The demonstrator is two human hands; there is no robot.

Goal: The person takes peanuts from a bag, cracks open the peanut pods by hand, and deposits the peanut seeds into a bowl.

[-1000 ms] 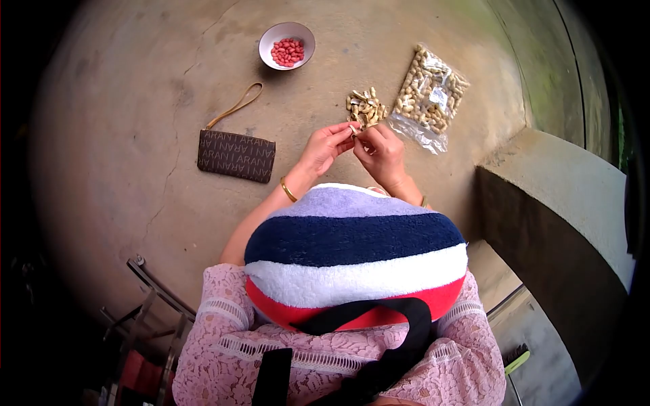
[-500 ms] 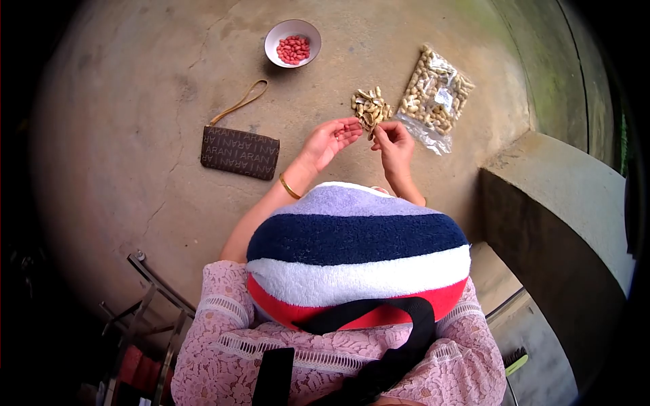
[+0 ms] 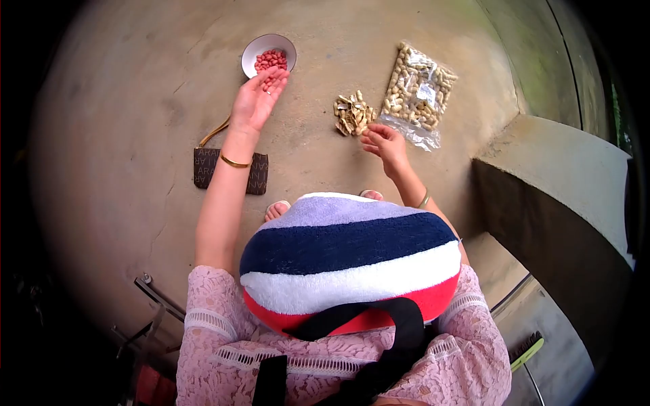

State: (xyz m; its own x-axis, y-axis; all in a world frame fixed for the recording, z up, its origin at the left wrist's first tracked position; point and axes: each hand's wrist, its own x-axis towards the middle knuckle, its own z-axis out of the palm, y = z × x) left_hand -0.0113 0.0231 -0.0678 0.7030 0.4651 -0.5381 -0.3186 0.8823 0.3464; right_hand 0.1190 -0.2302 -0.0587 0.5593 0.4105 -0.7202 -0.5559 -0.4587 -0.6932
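Note:
My left hand [image 3: 254, 101] is at the near rim of a white bowl [image 3: 250, 61], fingers stretched out and palm turned up. Red peanut kernels [image 3: 271, 59] lie inside the bowl, and some reddish ones show beside my fingers; whether these rest on the hand or in the bowl is hard to tell. Just right of a heap of cracked peanut shells [image 3: 353, 115], my right hand [image 3: 386, 145] hovers with loosely bent fingers and nothing visible in them. Beyond it lies a clear plastic bag of unshelled peanuts [image 3: 418, 88].
A dark patterned wristlet pouch [image 3: 257, 174] lies under my left forearm. A striped cushion [image 3: 352, 240] covers my lap. On the right stands a low concrete ledge [image 3: 555, 155]; a green-handled brush [image 3: 527, 353] is at lower right. Metal framing [image 3: 159, 298] stands at lower left.
My left hand has moved away from the shell heap, up and left to the bowl. My right hand has opened its pinch and drawn slightly back from the shells.

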